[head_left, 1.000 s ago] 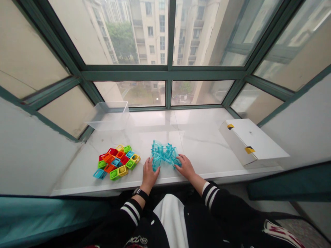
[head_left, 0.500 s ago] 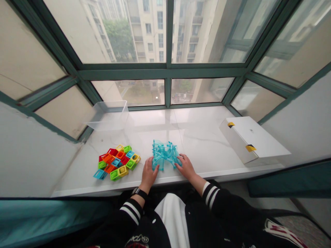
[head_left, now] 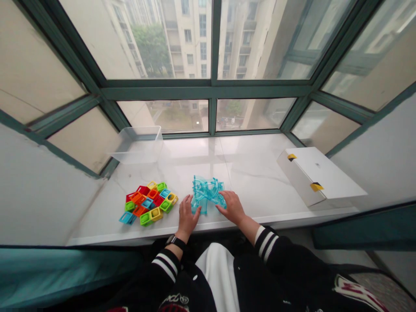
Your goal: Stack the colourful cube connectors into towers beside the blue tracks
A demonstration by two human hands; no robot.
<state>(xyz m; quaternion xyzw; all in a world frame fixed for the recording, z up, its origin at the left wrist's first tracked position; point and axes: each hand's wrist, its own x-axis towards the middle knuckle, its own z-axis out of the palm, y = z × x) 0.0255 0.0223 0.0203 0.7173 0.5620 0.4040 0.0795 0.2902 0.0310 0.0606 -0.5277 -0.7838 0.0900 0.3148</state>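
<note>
A heap of clear turquoise plastic pieces (head_left: 208, 193), some of them curved like track parts, lies on the white sill. My left hand (head_left: 188, 216) rests at the heap's left edge, thumb and fingers apart, with nothing held. At its right edge is my right hand (head_left: 232, 208), fingers reaching over the outermost pieces and thumb spread below. It touches the heap but I see no piece gripped in it. Left of my left hand lies a pile of coloured plastic blocks (head_left: 147, 203) in red, orange, yellow, green and blue, with hollow frames.
A clear plastic bin (head_left: 139, 145) stands at the back left by the window. A white box (head_left: 325, 173) with yellow-and-black tabs sits at the right end. The sill's front edge (head_left: 276, 219) runs close to my body, and window frames (head_left: 211, 93) bound the back.
My right hand has shifted slightly inward, its fingers now farther over the right edge of the turquoise pieces. My left hand has barely moved. The view has shifted slightly.
</note>
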